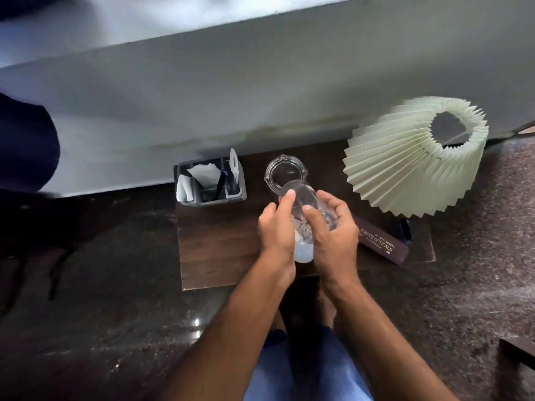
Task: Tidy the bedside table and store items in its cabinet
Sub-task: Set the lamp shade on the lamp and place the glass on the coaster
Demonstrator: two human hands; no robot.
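Both my hands hold a clear plastic bottle [301,198] with a pale cap end [304,254] over the dark wooden bedside table [217,244]. My left hand [276,227] grips its left side, thumb up against it. My right hand [333,227] wraps the right side. The bottle lies tilted, cap end toward me. Just behind it a clear glass jar [282,169] stands on the table.
A grey organiser [210,180] with papers and a pen stands at the table's back left. A pleated cream lampshade [414,157] leans at the right. A brown spectacle case [382,243] lies under it. Grey wall behind, speckled floor all round.
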